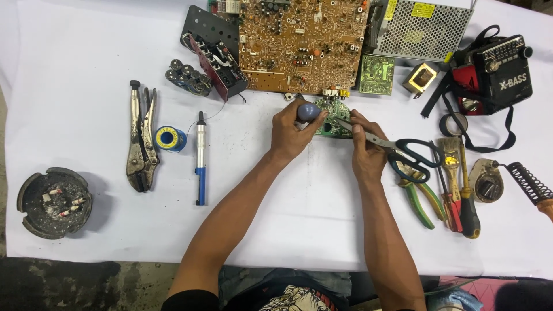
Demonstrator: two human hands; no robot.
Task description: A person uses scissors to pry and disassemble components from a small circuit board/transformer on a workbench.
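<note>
1. Centrally, the left hand [294, 133] had its fingers wrapped around the rounded blue-grey handle of a tool [308, 112], held upright over a small green circuit board [334, 119].
2. The right hand [367, 151] pressed on that board's right edge, fingers together, touching nothing else that I could tell.
3. The board lay on the white tabletop [86, 52], just below a large brown circuit board [302, 43].
4. Black-handled scissors [403, 151] lay just beside the right hand, with green pliers [420, 198] below.

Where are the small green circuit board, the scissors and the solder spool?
small green circuit board [336, 118], head view, bare upper part.
scissors [416, 154], head view, black handle loops.
solder spool [169, 138], head view, blue rim.
</note>
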